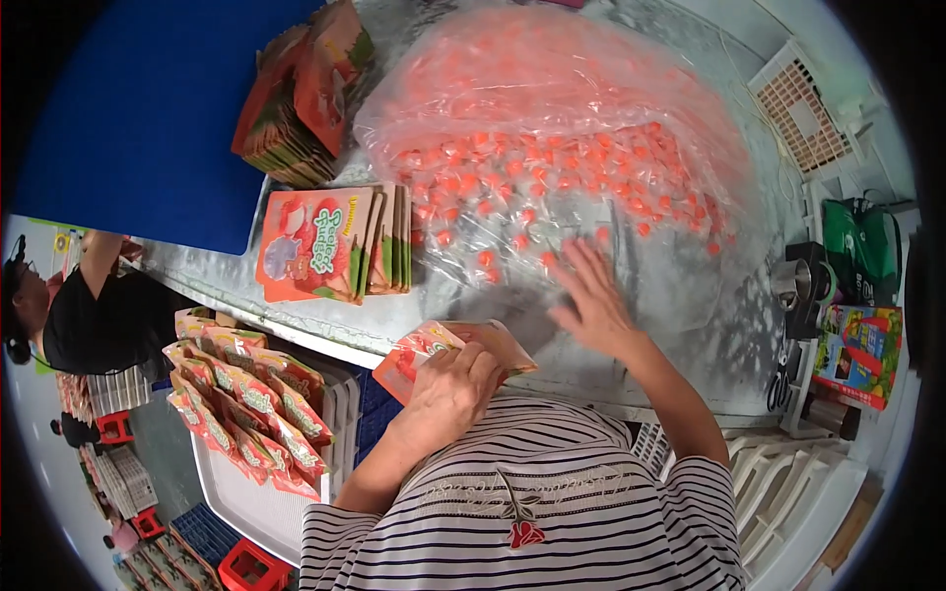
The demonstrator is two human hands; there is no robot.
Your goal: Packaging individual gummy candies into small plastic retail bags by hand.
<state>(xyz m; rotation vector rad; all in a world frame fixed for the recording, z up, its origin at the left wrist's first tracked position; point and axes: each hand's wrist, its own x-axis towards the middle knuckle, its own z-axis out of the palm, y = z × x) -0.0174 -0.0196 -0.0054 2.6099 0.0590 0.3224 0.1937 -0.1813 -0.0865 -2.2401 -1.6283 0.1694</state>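
Note:
My left hand [455, 387] is closed on a red and orange candy pouch [399, 366], held just off the table's front edge against my striped shirt. The pouch seems to gape at its top, though my fingers cover part of it. My right hand [596, 303] is spread over the grey table, its fingertips beside the small wrapped red candies [486, 261]. Nothing shows in its fingers. These candies spill from a large clear plastic bag [552, 79]. Left of them stands a stack of flat pouches [315, 241], with a taller bundle of pouches [296, 108] behind.
A blue divider [138, 118] rises at the left. Below it, a white tray [232, 483] holds rows of filled pouches [251, 399]. On the right are scissors [778, 384], a metal cup [788, 281] and a white basket [803, 108]. Another person [108, 325] sits at far left.

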